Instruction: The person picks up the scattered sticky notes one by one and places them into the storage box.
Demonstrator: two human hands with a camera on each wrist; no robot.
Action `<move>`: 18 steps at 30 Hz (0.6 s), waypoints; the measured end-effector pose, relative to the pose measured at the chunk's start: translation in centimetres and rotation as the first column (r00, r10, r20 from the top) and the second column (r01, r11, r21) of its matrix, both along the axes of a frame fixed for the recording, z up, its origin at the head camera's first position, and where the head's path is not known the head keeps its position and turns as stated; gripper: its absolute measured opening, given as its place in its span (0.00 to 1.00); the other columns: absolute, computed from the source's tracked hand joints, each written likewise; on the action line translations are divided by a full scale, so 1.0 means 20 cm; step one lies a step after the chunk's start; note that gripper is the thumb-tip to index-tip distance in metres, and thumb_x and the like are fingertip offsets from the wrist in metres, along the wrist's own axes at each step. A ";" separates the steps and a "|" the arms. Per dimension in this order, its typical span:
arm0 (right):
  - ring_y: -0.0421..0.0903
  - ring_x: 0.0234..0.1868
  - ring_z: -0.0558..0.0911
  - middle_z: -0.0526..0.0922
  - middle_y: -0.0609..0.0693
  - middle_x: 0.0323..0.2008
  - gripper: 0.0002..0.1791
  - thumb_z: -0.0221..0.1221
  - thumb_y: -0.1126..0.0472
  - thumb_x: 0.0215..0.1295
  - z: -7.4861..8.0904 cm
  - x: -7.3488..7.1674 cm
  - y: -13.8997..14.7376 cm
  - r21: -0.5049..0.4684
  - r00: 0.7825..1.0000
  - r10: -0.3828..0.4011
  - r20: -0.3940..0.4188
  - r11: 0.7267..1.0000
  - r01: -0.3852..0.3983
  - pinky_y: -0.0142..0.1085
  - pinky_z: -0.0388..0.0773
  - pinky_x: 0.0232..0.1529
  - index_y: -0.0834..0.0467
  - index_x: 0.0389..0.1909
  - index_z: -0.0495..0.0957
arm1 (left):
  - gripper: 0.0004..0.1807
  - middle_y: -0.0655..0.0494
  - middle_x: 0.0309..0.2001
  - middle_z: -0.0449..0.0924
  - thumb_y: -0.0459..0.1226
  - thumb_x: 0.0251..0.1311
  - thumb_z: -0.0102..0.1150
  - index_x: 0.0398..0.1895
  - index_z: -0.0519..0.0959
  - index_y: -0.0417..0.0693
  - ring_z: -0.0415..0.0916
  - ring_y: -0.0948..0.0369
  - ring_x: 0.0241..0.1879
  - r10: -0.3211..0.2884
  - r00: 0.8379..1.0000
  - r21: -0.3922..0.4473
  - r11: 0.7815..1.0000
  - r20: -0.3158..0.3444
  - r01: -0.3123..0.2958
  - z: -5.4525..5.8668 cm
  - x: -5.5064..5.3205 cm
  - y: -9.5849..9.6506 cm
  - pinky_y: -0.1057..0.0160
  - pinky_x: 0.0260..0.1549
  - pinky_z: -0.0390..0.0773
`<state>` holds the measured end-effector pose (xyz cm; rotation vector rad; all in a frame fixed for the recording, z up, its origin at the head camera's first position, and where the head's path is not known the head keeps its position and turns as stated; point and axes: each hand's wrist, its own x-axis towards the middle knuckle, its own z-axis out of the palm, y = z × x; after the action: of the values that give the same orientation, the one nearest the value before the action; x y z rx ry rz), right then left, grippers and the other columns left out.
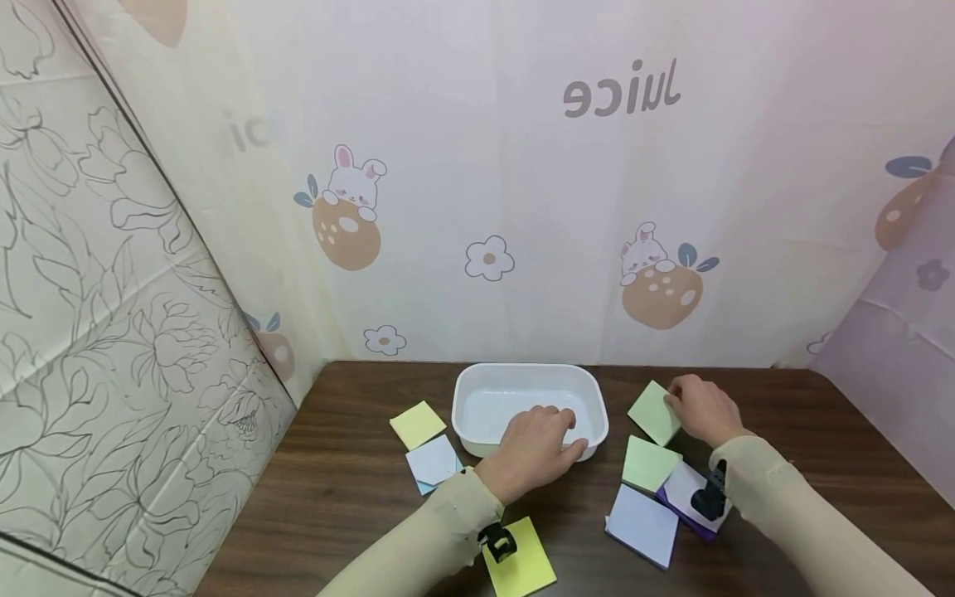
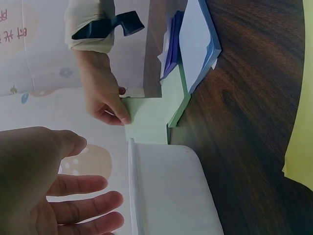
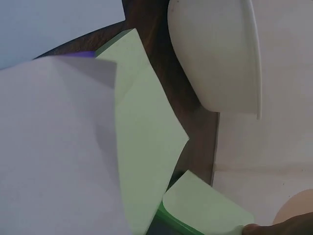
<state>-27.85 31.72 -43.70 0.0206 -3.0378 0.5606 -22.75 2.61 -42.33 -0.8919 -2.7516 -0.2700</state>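
a person in cream long sleeves (image 1: 798,514) works at a dark brown wood-grain table (image 1: 321,506) in front of a pale fabric backdrop (image 1: 492,157) printed with white rabbits, orange fruit and flowers. a white rectangular plastic bin with rounded corners (image 1: 488,402) stands at the middle of the table's far edge. to its right, the right hand (image 1: 704,406) pinches the outer edge of a light green square paper pad (image 1: 652,412) between thumb and curled fingers; whether the pad is lifted, i cannot tell. the left hand (image 1: 528,454) hangs over the bin's near right part, fingers relaxed and apart, holding nothing; whether its thumb touches the rim is unclear.

just nearer than the gripped pad lies a second light green square pad (image 1: 647,464). beside it, partly under the right wrist, is a white-topped pad with a purple edge (image 1: 681,482), and nearer the viewer, a pale blue square pad (image 1: 642,526). left of the bin sit a pale yellow square pad (image 1: 418,424) and a white pad with a blue layer beneath (image 1: 431,458). a bright yellow square pad (image 1: 530,564) lies in front, partly covered by the left wrist.
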 end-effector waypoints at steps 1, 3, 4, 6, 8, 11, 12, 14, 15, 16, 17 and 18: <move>0.49 0.27 0.75 0.82 0.60 0.32 0.12 0.55 0.63 0.72 0.01 0.00 0.00 -0.002 1.000 0.002 -0.005 1.000 -0.002 0.38 0.68 0.24 0.70 0.43 0.79 | 0.16 0.59 0.36 0.87 0.53 0.69 0.58 0.46 0.85 0.52 0.80 0.65 0.32 0.000 1.000 0.000 1.000 0.001 0.000 0.00 0.00 0.00 0.70 0.26 0.74; 0.49 0.27 0.75 0.82 0.60 0.32 0.12 0.55 0.63 0.72 0.02 0.00 -0.01 -0.008 1.000 0.007 -0.012 1.000 -0.007 0.38 0.68 0.24 0.70 0.43 0.79 | 0.17 0.60 0.36 0.87 0.53 0.69 0.58 0.46 0.85 0.52 0.79 0.65 0.31 0.002 1.000 0.001 1.000 0.007 -0.002 0.00 0.00 0.00 0.70 0.25 0.74; 0.49 0.27 0.75 0.82 0.60 0.32 0.12 0.55 0.63 0.72 0.02 0.00 -0.01 -0.011 1.000 0.009 -0.014 1.000 -0.010 0.38 0.68 0.24 0.70 0.44 0.79 | 0.17 0.60 0.36 0.87 0.53 0.69 0.58 0.46 0.85 0.53 0.79 0.66 0.31 0.002 1.000 0.001 1.000 0.013 -0.002 0.00 0.00 0.00 0.71 0.25 0.73; 0.49 0.27 0.75 0.82 0.61 0.32 0.12 0.55 0.64 0.73 0.03 0.00 -0.01 -0.017 1.000 0.014 -0.016 1.000 -0.014 0.38 0.68 0.25 0.71 0.44 0.79 | 0.17 0.60 0.37 0.87 0.53 0.69 0.58 0.47 0.85 0.53 0.79 0.66 0.32 0.000 1.000 0.002 1.000 0.025 0.000 0.00 0.00 0.01 0.71 0.26 0.74; 0.49 0.27 0.75 0.82 0.62 0.33 0.12 0.55 0.64 0.73 0.03 0.00 -0.01 -0.019 1.000 0.015 -0.019 1.000 -0.015 0.38 0.69 0.25 0.71 0.44 0.79 | 0.17 0.60 0.38 0.87 0.53 0.70 0.58 0.48 0.84 0.53 0.80 0.67 0.33 -0.005 0.999 0.002 1.000 0.035 0.005 0.00 0.00 0.01 0.71 0.27 0.74; 0.50 0.28 0.75 0.83 0.63 0.33 0.12 0.54 0.64 0.73 0.04 0.00 -0.01 -0.021 1.000 0.016 -0.021 1.000 -0.016 0.38 0.69 0.25 0.72 0.44 0.79 | 0.17 0.61 0.38 0.87 0.53 0.70 0.57 0.48 0.84 0.53 0.80 0.67 0.33 -0.013 0.999 0.008 1.000 0.034 0.013 0.00 -0.01 0.02 0.71 0.28 0.74; 0.50 0.28 0.75 0.83 0.63 0.34 0.12 0.54 0.65 0.73 0.05 0.00 -0.01 -0.022 1.000 0.015 -0.022 1.000 -0.016 0.38 0.69 0.25 0.72 0.45 0.79 | 0.17 0.61 0.37 0.87 0.53 0.70 0.57 0.48 0.84 0.53 0.80 0.67 0.33 -0.015 0.999 0.009 1.000 0.030 0.015 0.00 -0.01 0.03 0.71 0.28 0.74; 0.50 0.28 0.75 0.83 0.63 0.34 0.12 0.54 0.64 0.73 0.06 0.01 -0.01 -0.021 1.000 0.015 -0.024 1.000 -0.016 0.38 0.70 0.25 0.72 0.45 0.79 | 0.16 0.61 0.37 0.87 0.52 0.70 0.57 0.48 0.84 0.53 0.80 0.67 0.33 -0.017 1.000 0.011 1.000 0.019 0.017 0.00 -0.01 0.03 0.71 0.27 0.74; 0.50 0.28 0.75 0.83 0.63 0.34 0.12 0.54 0.64 0.73 0.06 0.01 -0.01 -0.021 1.000 0.016 -0.026 1.000 -0.017 0.38 0.70 0.25 0.72 0.45 0.79 | 0.16 0.61 0.37 0.87 0.52 0.70 0.57 0.47 0.84 0.53 0.79 0.67 0.33 -0.016 1.000 0.012 1.000 0.015 0.016 0.00 -0.01 0.03 0.71 0.27 0.74; 0.50 0.28 0.75 0.83 0.63 0.34 0.12 0.54 0.64 0.73 0.06 0.01 -0.01 -0.021 0.999 0.017 -0.028 1.000 -0.017 0.38 0.69 0.26 0.71 0.45 0.79 | 0.16 0.61 0.37 0.87 0.52 0.70 0.57 0.47 0.84 0.53 0.80 0.67 0.33 -0.017 1.000 0.012 1.000 0.011 0.017 0.01 -0.01 0.03 0.71 0.27 0.74; 0.50 0.28 0.75 0.83 0.63 0.34 0.12 0.54 0.64 0.73 0.07 0.01 -0.01 -0.019 0.999 0.019 -0.031 1.000 -0.019 0.38 0.69 0.25 0.71 0.44 0.79 | 0.16 0.61 0.37 0.87 0.52 0.70 0.57 0.47 0.84 0.53 0.80 0.67 0.33 -0.016 1.000 0.013 1.000 0.008 0.016 0.01 -0.01 0.04 0.71 0.27 0.74; 0.50 0.28 0.75 0.83 0.63 0.34 0.12 0.54 0.64 0.73 0.07 0.01 -0.01 -0.017 0.999 0.019 -0.036 1.000 -0.019 0.38 0.69 0.25 0.71 0.44 0.79 | 0.16 0.61 0.37 0.87 0.52 0.70 0.57 0.47 0.84 0.54 0.80 0.67 0.33 -0.016 1.000 0.012 1.000 0.006 0.016 0.01 0.00 0.04 0.71 0.27 0.74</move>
<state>-27.57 31.58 -42.28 0.0584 -3.0009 0.5819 -22.85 3.39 -42.17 -0.9122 -2.7466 -0.2917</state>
